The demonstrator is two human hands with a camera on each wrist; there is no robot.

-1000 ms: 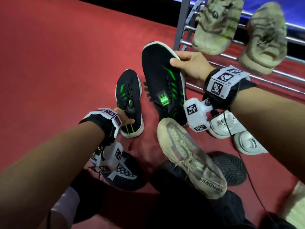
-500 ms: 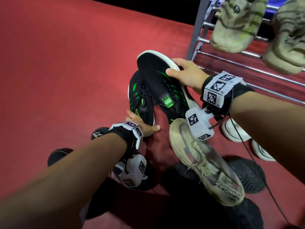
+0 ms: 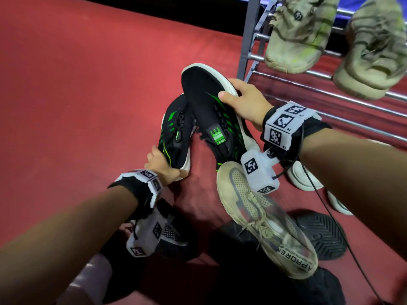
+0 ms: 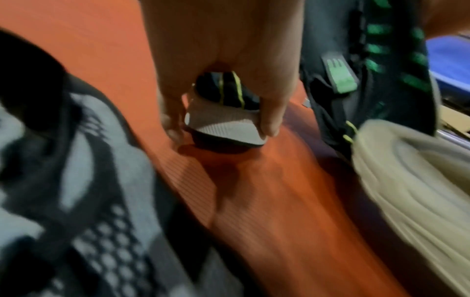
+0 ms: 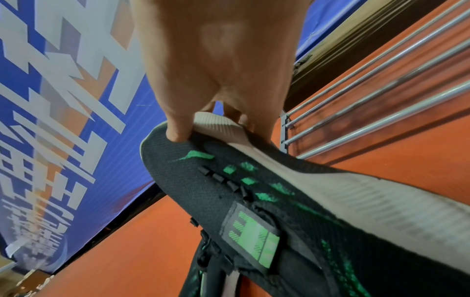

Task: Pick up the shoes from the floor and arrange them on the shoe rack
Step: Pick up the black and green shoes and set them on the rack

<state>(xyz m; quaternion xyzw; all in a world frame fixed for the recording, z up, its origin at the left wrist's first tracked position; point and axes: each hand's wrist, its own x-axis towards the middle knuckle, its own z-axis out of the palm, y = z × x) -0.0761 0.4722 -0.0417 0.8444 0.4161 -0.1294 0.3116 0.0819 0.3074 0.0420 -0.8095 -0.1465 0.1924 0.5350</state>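
Observation:
My right hand [image 3: 240,102] grips a black-and-green sneaker [image 3: 211,115] by its toe side, thumb on the upper and fingers round the white sole [image 5: 218,122]; the shoe hangs tilted above the red floor beside the metal shoe rack [image 3: 286,84]. My left hand [image 3: 164,167] pinches the heel of the matching black-and-green sneaker [image 3: 176,133]. In the left wrist view the fingers [image 4: 269,112] clamp that white heel [image 4: 223,124], which is raised off the floor. Two beige sneakers [image 3: 295,34] sit on the rack's upper bars.
A cream sneaker [image 3: 262,219] lies on the floor below my right wrist. A black shoe sole-up [image 3: 321,234] and a pair of white shoes [image 3: 304,177] lie to its right. A black-and-white shoe [image 3: 171,236] lies under my left wrist. A blue banner [image 5: 50,100] stands behind.
My left hand took hold of the second black-and-green sneaker's heel and lifted it toward the one in my right hand. The right hand kept its grip, shoe tilting slightly.

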